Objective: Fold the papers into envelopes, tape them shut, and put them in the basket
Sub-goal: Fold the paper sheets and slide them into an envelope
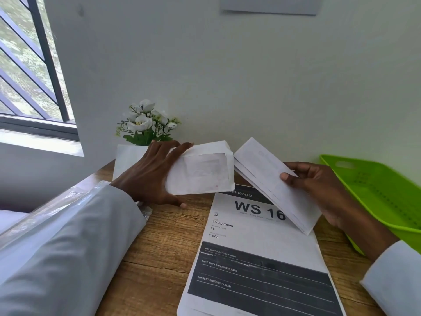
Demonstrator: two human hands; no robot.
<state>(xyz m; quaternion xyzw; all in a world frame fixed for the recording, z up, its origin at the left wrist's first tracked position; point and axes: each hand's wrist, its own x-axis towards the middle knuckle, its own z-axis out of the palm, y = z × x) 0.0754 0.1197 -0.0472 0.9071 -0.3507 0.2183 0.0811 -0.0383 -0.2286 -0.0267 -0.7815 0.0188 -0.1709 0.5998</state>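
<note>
My left hand (150, 174) grips a white folded envelope (202, 172) by its left end, holding it just above the wooden table (159, 247). My right hand (319, 190) pinches a second folded white paper (268, 181), tilted with its upper end toward the wall; my thumb lies on its face. The two papers nearly touch at their upper corners. The green basket (376, 192) stands at the right, tilted, close to my right wrist. No tape is in view.
A printed sheet marked "WS 16" (255, 258) lies flat on the table under the hands. A white pot of white flowers (141, 126) stands by the wall behind my left hand. A barred window (29, 65) is at the left.
</note>
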